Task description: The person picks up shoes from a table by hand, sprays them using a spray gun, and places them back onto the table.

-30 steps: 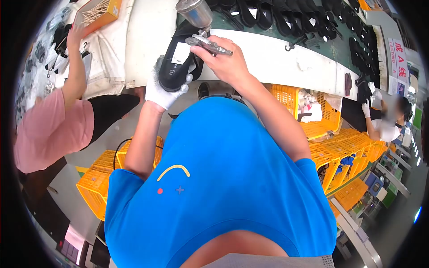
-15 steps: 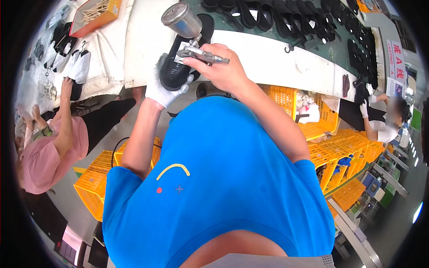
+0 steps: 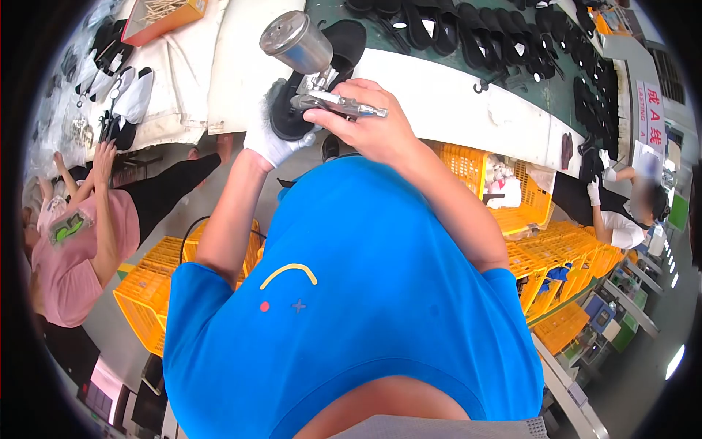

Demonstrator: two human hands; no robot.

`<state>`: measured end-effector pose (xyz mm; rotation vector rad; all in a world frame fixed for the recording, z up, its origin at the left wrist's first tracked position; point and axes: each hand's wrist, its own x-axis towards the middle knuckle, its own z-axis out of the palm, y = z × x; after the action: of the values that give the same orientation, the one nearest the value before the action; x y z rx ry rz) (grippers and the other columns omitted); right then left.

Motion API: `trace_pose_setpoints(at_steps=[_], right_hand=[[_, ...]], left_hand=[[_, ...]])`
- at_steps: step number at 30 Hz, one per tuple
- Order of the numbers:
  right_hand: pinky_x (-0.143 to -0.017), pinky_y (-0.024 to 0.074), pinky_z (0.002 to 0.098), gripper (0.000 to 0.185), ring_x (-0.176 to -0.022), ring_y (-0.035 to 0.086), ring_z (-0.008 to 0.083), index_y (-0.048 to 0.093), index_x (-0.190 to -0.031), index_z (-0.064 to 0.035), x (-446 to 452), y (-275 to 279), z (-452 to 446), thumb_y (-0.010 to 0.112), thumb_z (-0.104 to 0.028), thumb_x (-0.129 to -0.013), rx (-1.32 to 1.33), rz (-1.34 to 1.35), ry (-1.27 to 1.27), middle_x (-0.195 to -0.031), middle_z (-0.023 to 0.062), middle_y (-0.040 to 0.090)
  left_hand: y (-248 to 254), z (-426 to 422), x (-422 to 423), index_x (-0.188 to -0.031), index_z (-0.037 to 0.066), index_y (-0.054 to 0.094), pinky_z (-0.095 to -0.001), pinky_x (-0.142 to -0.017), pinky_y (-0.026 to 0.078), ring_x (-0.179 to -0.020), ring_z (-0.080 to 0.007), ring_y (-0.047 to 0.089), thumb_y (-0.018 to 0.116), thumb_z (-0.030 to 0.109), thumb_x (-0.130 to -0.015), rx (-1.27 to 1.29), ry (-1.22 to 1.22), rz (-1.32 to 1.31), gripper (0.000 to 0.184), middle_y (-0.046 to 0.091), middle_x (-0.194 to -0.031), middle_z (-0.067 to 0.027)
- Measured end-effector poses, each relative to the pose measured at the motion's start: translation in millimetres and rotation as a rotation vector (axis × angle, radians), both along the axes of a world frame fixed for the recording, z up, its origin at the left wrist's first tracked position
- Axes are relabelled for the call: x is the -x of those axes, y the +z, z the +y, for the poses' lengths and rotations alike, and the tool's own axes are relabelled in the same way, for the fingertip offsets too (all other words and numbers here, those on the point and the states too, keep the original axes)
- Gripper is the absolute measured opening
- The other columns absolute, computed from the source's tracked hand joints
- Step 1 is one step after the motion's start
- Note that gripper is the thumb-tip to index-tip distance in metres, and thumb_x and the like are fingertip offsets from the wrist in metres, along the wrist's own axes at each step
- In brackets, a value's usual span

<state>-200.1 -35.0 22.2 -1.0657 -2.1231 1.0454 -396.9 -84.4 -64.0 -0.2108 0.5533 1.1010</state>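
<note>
I see the gloved left hand (image 3: 269,140) curled round a black slipper (image 3: 286,117) by the white bench's (image 3: 446,95) edge, seemingly steadying it beneath the spray gun (image 3: 333,102) gripped in the bare right hand (image 3: 376,124).

We note a black shoe (image 3: 346,44), a silver-grey spray gun (image 3: 313,60) and a white glove (image 3: 263,139) mottled grey. We record a blue shirt (image 3: 358,271) with yellow arc (image 3: 291,267), red dot (image 3: 265,306) and dark cross (image 3: 298,306), yellow latticed crates (image 3: 563,235), a green worktop (image 3: 553,95) and a pink top (image 3: 115,223).
</note>
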Motion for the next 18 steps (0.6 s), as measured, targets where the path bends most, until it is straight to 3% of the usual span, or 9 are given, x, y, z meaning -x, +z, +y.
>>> trace_pose_setpoints(at_steps=[8, 13, 14, 16, 18], right_hand=[[-0.077, 0.0508, 0.0362, 0.027, -0.076, 0.062, 0.0259, 0.073, -0.084, -0.0076, -6.6, 10.2, -7.0, 0.083, -0.032, -0.08, 0.018, 0.003, 0.044, -0.075, 0.0071, 0.067], [-0.085, 0.0504, 0.0392, 0.029, -0.08, 0.062, 0.0279, 0.071, -0.084, -0.006, -21.7, 13.9, -10.2, 0.081, -0.032, -0.082, 0.026, -0.069, 0.053, -0.076, 0.0074, 0.067], [-0.085, 0.0504, 0.0392, 0.029, -0.08, 0.062, 0.0279, 0.071, -0.084, -0.006, -27.0, 16.6, -10.4, 0.081, -0.032, -0.082, 0.025, -0.07, 0.048, -0.076, 0.0074, 0.067], [-0.105, 0.0439, 0.0426, 0.028, -0.083, 0.065, 0.0325, 0.072, -0.09, -0.0088, -39.2, 24.5, -12.8, 0.08, -0.035, -0.082, 0.054, -0.012, -0.03, -0.074, 0.0088, 0.068], [-0.105, 0.043, 0.0446, 0.021, -0.076, 0.064, 0.0285, 0.07, -0.091, -0.0072, -50.5, 24.0, -13.5, 0.079, -0.025, -0.085, -0.001, 0.047, -0.117, -0.071, 0.0061, 0.065]], left_hand=[[-5.5, 2.2, 1.6, -0.134, 0.017, 0.053, -0.0441, -0.087, 0.056, -0.112, -0.0243, 0.06, 0.037, 0.046, -0.106, -0.063, -0.001, -0.032, 0.044, 0.061, -0.13, -0.0069], [-5.9, 1.4, -0.6, -0.143, 0.016, 0.047, -0.0473, -0.097, 0.053, -0.124, -0.0285, 0.056, 0.036, 0.044, -0.106, -0.119, 0.002, 0.077, 0.048, 0.055, -0.139, -0.0113], [-4.3, 1.3, 2.1, -0.145, 0.015, 0.044, -0.0485, -0.1, 0.051, -0.127, -0.0304, 0.054, 0.036, 0.045, -0.106, -0.161, -0.029, -0.043, 0.05, 0.053, -0.142, -0.0126], [-6.4, 0.5, 2.3, -0.15, 0.013, 0.039, -0.0524, -0.11, 0.042, -0.134, -0.0347, 0.049, 0.04, 0.042, -0.105, -0.286, -0.051, -0.283, 0.053, 0.048, -0.148, -0.0154], [-18.4, -1.7, 3.8, -0.149, 0.01, 0.04, -0.0528, -0.115, 0.036, -0.136, -0.0347, 0.047, 0.051, 0.034, -0.103, -0.286, -0.059, -0.256, 0.053, 0.047, -0.149, -0.0167]])
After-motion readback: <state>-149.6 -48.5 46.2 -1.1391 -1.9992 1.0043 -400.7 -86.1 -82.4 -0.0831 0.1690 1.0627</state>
